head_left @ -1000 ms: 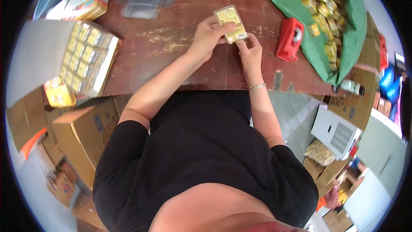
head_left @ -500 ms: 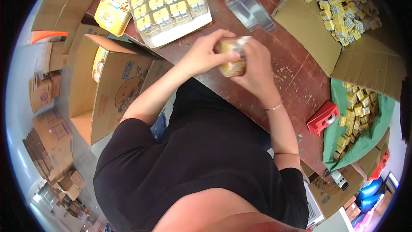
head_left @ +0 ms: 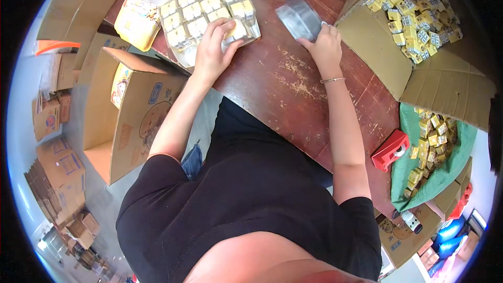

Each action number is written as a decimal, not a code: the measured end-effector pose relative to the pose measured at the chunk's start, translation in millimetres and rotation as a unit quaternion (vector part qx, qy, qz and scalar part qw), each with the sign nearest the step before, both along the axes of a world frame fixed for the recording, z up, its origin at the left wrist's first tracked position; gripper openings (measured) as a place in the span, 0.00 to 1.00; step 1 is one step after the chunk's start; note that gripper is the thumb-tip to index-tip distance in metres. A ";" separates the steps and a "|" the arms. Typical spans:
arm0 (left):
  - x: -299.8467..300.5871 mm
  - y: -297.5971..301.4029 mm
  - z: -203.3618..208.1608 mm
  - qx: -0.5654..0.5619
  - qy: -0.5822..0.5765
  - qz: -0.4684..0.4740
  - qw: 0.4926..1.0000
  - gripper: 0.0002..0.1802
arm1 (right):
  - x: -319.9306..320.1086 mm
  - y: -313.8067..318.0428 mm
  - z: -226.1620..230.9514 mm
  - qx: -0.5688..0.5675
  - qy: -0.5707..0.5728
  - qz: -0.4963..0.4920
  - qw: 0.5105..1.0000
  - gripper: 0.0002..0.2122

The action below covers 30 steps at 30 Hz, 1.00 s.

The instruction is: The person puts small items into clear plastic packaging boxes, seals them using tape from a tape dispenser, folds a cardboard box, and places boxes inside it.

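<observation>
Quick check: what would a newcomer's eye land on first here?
Probably the bright red tape dispenser toward the right of the worn dark-red table, beside a green sack holding small yellow packets. Next, the heaped yellow-and-white packets in the brown cardboard box at upper right. Then the open white box at upper left, where the left hand grips a yellow-topped block.

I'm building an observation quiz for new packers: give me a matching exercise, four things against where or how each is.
1. Left hand
2. Right hand
3. Tape dispenser
4. Sack

A. Green, with small yellow packets inside
B. At clear plastic pieces
C. Red, lying on the table
D. On a yellow-topped pack

Pairs: 1-D, 2-B, 3-C, 4-A
</observation>
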<state>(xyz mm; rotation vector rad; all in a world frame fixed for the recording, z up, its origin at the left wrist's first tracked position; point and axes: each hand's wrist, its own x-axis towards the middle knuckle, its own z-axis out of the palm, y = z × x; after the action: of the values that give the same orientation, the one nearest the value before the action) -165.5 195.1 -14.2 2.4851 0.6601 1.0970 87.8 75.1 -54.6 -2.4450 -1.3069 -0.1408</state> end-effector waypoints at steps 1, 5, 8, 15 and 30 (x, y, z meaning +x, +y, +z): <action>2.2 0.1 -3.0 0.016 -0.012 0.002 1.000 0.24 | 0.7 1.9 3.2 -0.001 0.000 -0.002 1.000 0.36; 22.5 3.3 2.0 0.075 0.000 0.015 0.997 0.23 | 8.9 9.1 13.3 -0.079 0.056 -0.009 0.995 0.36; 19.3 -2.4 3.0 0.078 0.014 0.027 0.997 0.22 | 10.8 7.9 11.6 -0.074 0.097 -0.033 0.992 0.36; 15.2 -7.1 6.9 0.009 -0.003 0.053 0.999 0.20 | 26.1 -0.9 -7.9 -0.024 0.153 -0.046 0.987 0.27; 29.5 -27.0 27.4 0.109 0.154 0.098 0.977 0.18 | 24.8 -46.2 10.5 0.158 0.457 0.049 0.874 0.04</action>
<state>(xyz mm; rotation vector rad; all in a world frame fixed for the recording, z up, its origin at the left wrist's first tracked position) -136.0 168.1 13.2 2.8645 0.9360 0.8966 112.6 28.8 -44.0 -1.7545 -0.8565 0.6945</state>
